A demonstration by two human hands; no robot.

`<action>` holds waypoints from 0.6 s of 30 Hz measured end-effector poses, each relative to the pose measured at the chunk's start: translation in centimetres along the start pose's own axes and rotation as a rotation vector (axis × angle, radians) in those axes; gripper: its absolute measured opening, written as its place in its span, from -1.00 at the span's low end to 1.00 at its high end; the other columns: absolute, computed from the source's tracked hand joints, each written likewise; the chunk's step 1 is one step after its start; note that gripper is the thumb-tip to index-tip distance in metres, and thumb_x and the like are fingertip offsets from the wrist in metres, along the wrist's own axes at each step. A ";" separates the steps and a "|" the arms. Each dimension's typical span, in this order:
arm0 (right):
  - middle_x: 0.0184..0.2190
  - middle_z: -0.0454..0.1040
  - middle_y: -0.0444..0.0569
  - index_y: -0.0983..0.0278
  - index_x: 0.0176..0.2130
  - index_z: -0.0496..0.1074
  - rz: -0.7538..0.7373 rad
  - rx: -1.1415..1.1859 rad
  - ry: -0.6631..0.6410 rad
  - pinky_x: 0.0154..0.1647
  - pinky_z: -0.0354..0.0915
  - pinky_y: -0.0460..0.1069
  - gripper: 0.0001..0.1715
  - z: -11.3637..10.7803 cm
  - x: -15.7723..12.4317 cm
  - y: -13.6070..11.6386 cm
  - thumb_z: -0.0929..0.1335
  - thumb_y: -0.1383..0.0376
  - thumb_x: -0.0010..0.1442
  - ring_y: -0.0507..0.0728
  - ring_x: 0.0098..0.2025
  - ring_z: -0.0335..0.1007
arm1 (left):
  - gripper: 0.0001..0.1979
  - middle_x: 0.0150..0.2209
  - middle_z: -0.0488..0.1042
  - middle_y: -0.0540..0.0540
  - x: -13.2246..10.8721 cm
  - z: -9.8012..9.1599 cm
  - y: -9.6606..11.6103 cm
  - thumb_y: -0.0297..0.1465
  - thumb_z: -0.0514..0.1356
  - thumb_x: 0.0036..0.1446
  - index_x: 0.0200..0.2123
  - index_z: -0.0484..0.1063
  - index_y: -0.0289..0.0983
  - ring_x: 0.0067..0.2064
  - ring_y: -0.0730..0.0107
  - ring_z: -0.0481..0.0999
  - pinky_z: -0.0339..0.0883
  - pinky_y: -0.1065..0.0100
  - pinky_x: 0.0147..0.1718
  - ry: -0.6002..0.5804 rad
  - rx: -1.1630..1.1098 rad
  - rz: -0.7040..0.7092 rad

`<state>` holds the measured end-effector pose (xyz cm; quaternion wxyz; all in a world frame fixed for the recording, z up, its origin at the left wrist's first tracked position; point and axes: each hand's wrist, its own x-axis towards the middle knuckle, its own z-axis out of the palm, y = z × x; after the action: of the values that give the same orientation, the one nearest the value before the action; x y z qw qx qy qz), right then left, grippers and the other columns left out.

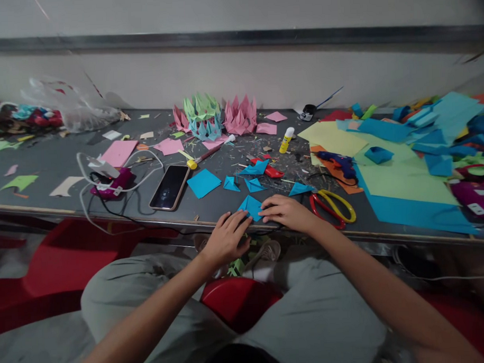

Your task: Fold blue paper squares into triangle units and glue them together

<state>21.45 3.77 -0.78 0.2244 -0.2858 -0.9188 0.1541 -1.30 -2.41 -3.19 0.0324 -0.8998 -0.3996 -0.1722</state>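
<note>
A folded blue paper square (251,206) lies with a corner toward me near the table's front edge. The spread fingers of my left hand (228,235) rest on its left side, the thumb lower by the edge. At its right corner, my right hand (286,211) has its fingertips closed on the paper. Just beyond are small folded blue paper pieces (255,184) and a flat blue paper square (204,183). Another blue folded piece (300,188) touches the tips of scissors (333,207) with red and yellow handles, right of my right hand.
A phone (169,187) and a purple power strip (114,185) with cables lie left. Behind stand folded-paper crowns (203,114) and a glue stick (287,140). A glue gun (336,163) and coloured sheets (408,175) cover the right side. Scraps litter the table.
</note>
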 end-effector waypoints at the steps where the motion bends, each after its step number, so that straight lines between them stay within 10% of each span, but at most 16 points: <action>1: -0.27 0.47 -0.01 0.22 -0.23 0.52 0.001 -0.001 -0.006 -0.17 0.27 0.00 -0.74 0.0 0.0 0.0 0.26 0.22 0.20 0.08 -0.22 0.32 | -0.57 0.09 0.30 -0.21 0.0 0.0 -0.1 -0.34 0.00 0.14 0.08 0.26 -0.31 0.14 0.23 0.23 0.05 0.16 0.11 0.004 0.002 0.003; 18: -0.25 0.35 0.03 0.30 -0.30 0.44 0.140 -0.095 -0.060 -0.12 0.22 0.02 -0.81 -0.1 2.1 -2.1 0.25 0.32 0.20 0.11 -0.19 0.27 | -0.57 0.11 0.27 -0.23 0.2 -0.8 0.8 -0.31 0.07 0.12 0.08 0.26 -0.22 0.16 0.13 0.19 0.04 0.06 0.11 -0.066 0.026 -0.022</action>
<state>18.97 3.35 0.87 0.1715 -0.3549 -0.9092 0.1344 -0.78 -2.98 -2.29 0.0289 -0.9000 -0.4127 -0.1375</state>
